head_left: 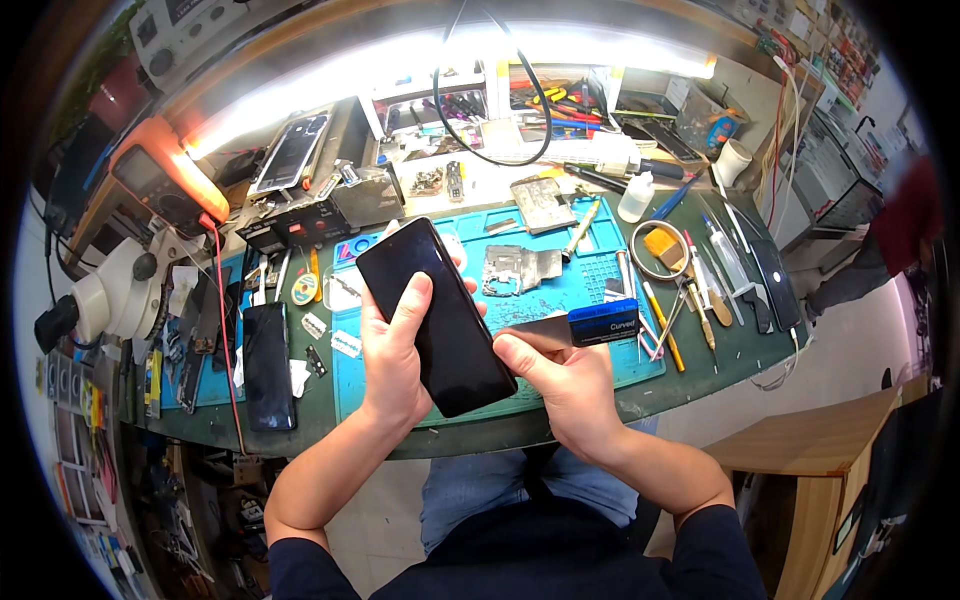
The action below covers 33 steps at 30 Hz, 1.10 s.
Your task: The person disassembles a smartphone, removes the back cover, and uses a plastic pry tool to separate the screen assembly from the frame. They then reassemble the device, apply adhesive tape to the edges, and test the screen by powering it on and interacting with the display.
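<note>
A black smartphone (450,335) is tilted above the blue work mat (400,395), its dark screen facing up. My left hand (395,345) wraps round its left side, thumb on the glass and fingertips showing at the far edge. Between the thumb and fingers of my right hand (565,385) is a thin metal pry blade (545,331) with a blue and black end. The blade's left tip is close to the phone's right edge; whether it touches or sits in the seam is hidden by my thumb. Beyond the phone, metal shield plates (520,268) lie on the mat.
A second phone (268,365) lies left, near a red cable (225,330) and an orange multimeter (160,180). To the right are a tape roll (643,268), a white bottle (636,197), tweezers, screwdrivers and another phone (772,285). A black cable loop (548,110) hangs ahead. Someone stands far right.
</note>
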Motion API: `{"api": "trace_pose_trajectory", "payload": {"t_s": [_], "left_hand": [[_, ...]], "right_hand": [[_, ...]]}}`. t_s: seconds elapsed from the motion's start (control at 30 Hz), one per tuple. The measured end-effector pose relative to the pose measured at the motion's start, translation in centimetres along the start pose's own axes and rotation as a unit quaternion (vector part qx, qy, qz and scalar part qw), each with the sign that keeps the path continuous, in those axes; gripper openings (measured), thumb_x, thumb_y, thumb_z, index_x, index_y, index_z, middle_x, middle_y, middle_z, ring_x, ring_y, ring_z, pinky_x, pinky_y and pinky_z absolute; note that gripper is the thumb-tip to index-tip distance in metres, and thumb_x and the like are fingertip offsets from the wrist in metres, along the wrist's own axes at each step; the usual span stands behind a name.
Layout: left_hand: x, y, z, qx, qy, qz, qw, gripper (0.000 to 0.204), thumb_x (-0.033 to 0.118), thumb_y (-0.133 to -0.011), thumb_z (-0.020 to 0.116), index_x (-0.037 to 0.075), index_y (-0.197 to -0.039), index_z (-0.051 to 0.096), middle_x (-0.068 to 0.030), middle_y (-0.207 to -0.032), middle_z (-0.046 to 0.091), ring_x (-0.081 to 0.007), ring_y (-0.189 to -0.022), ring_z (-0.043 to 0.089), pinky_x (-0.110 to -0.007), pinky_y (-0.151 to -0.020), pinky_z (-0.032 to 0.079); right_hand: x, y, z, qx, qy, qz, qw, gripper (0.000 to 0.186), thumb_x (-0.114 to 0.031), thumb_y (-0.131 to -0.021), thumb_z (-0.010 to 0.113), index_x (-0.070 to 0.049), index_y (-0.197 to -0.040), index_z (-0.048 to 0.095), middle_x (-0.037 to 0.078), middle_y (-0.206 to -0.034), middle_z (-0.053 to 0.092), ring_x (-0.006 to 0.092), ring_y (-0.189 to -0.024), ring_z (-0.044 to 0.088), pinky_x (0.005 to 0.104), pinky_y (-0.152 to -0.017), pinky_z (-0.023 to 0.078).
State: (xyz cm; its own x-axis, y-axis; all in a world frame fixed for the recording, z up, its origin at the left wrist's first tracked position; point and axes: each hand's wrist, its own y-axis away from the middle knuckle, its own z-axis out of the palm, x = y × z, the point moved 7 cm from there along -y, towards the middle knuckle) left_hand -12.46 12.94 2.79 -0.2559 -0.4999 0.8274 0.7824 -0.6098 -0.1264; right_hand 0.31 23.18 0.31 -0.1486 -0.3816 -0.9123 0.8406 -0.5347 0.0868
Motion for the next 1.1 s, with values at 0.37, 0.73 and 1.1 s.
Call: {"api": "trace_pose_trajectory", "payload": {"t_s": [0.37,0.73,1.1], "left_hand": [[-0.3,0.3,-0.1,0.02,-0.014,0.014,1.0,0.038,0.019,-0.104,0.059,0.006,-0.138,0.047,-0.0133,-0.124,0.062,-0.0206,-0.101,0.067,-0.038,-0.084,0.062],[-1.5,-0.4,-3.0,0.059,0.128,-0.288,0.947,0.043,0.017,-0.1,0.054,-0.004,-0.137,0.053,-0.0204,-0.129,0.064,-0.0382,-0.115,0.066,-0.05,-0.097,0.057],[-3.0,-0.2,-2.4,-0.029,0.107,-0.284,0.952,0.044,0.015,-0.099,0.059,0.006,-0.14,0.045,-0.0202,-0.119,0.065,-0.0318,-0.104,0.069,-0.047,-0.093,0.059]], "right_hand": [[0.4,-0.4,0.6,0.013,-0.042,0.04,0.998,0.023,-0.012,-0.097,0.073,0.005,-0.112,0.073,0.007,-0.104,0.074,0.0105,-0.091,0.067,0.0268,-0.083,0.053],[-4.2,0.7,-6.8,-0.076,0.227,0.143,0.96,0.025,-0.01,-0.094,0.073,0.0,-0.115,0.065,0.006,-0.092,0.071,0.0129,-0.067,0.067,0.0252,-0.058,0.053],[-11.0,-13.5,-14.6,0.139,0.578,-0.315,0.74,0.047,-0.022,-0.081,0.083,-0.005,-0.121,0.066,0.014,-0.099,0.073,0.0302,-0.097,0.069,0.0412,-0.096,0.048]]}}
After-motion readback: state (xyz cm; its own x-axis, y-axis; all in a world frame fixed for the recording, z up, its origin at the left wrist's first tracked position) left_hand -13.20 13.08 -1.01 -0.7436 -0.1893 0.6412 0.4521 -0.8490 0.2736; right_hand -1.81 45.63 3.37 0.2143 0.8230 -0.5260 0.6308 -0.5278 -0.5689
